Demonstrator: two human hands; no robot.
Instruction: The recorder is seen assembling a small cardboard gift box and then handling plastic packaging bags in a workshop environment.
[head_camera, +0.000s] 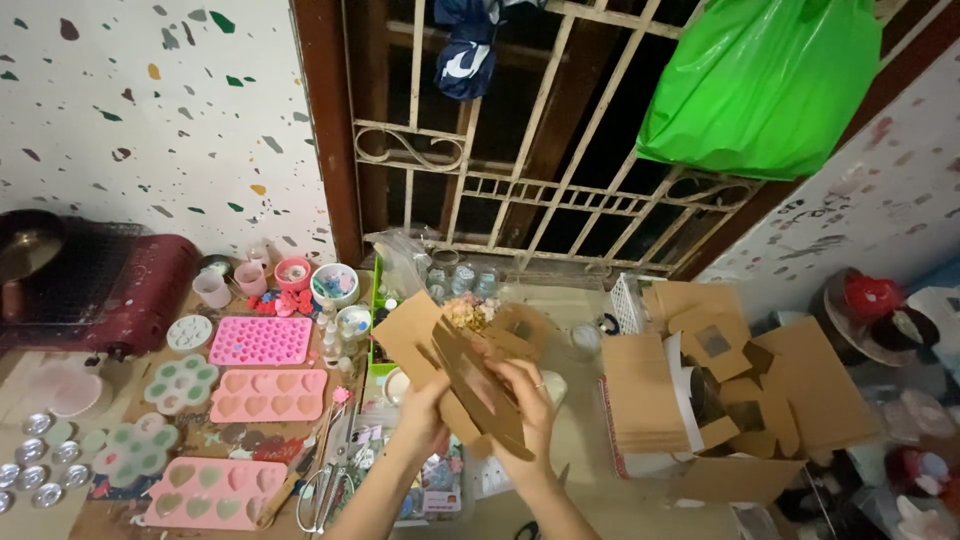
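Both hands raised at scene centre, over cluttered table (590, 470); left hand (422, 418) gripping near-left edge of flat brown cardboard box blank (470, 365), fingers clenched on it; right hand (528, 400) grasping same blank from right, fingertips curled over its folded panel; blank tilted, partly unfolded, above table. To right: open carton (800, 400) stuffed with similar cardboard blanks. To left: pink heart moulds (268, 395); scissors (325, 485) near left arm. Far: window grille (540, 190); green plastic bag (765, 85) hung on it.
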